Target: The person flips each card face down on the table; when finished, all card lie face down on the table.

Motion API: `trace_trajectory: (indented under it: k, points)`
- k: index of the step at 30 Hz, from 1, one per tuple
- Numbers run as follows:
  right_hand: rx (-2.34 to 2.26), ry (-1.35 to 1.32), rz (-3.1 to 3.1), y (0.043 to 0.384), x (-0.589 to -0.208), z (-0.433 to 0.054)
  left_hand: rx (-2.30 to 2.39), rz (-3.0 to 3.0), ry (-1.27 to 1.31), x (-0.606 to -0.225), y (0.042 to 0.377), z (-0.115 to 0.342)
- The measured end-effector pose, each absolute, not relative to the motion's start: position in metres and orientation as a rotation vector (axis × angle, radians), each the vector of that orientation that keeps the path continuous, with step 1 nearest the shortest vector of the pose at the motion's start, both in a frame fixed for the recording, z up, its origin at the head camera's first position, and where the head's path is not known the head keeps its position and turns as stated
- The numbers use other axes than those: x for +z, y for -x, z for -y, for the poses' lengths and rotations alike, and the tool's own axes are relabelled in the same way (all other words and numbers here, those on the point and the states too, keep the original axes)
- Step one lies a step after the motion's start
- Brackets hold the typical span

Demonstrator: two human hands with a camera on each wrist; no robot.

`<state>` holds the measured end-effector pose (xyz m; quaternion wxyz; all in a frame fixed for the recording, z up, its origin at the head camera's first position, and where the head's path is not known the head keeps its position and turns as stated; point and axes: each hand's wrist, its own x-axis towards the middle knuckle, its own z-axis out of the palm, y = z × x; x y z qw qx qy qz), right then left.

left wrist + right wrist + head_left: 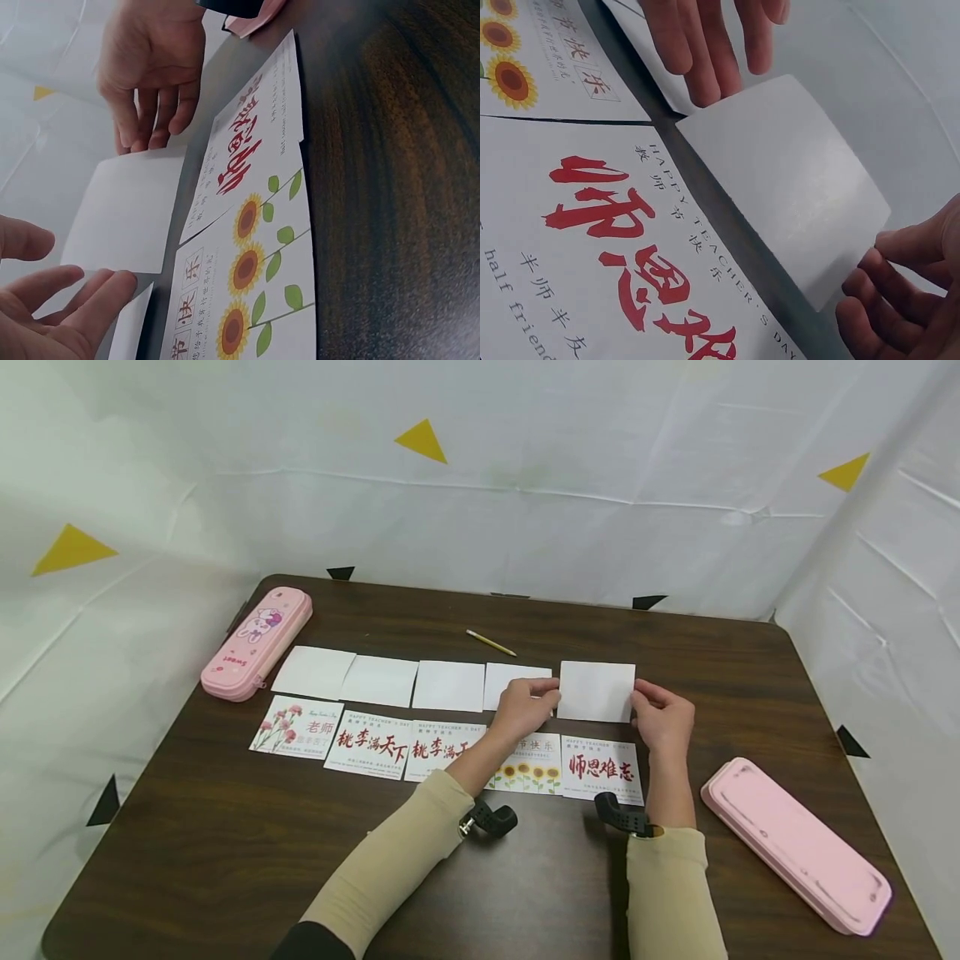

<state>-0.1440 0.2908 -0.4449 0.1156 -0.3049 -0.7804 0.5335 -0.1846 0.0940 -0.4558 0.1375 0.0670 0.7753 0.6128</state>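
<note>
A blank white card [597, 692] lies between both hands, just beyond the row of printed cards. My right hand [662, 717] pinches its right edge; in the right wrist view the thumb [915, 244] meets that edge with the fingertips close below. At the card's left edge is my left hand [525, 706]. Its fingertips touch the edge, while the thumb [26, 240] stands apart from the card. Another white card [501, 679] is partly hidden behind the left hand. Nearest below are a sunflower card [532, 772] and a card with red lettering [603, 768].
More white cards [450, 685] lie in a row to the left, above printed cards [367, 743]. A pencil [491, 643] lies behind them. One pink pencil case [257, 643] is at the far left, and another pink case [798, 845] at the right of the brown table [225, 860].
</note>
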Motion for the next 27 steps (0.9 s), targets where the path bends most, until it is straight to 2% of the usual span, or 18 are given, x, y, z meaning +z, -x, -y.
trace_trajectory:
  k: [27]
  points:
    - [1.647,0.87,2.434,0.1434,-0.453,-0.2914,1.747,-2.208,-0.149,-0.4543,0.1841,-0.0978]
